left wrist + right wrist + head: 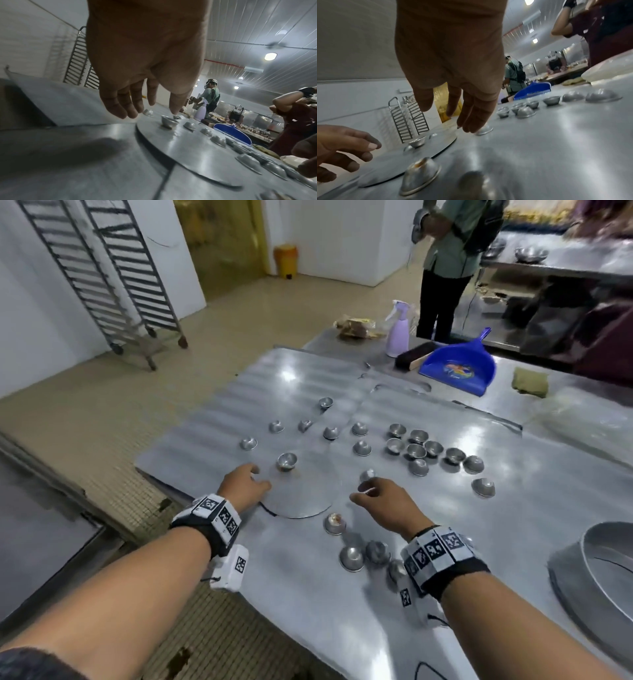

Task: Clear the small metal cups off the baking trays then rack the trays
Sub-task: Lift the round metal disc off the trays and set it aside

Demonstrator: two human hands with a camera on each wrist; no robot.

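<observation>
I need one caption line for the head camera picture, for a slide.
Both hands, left hand and right hand, reach over small metal cups scattered across baking trays.

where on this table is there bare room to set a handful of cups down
Bare metal lies at the far left of the tray, beyond the lone far cup, and on the right between the cluster of cups and the big round pan. It is crowded around that cluster and near the right hand.
</observation>
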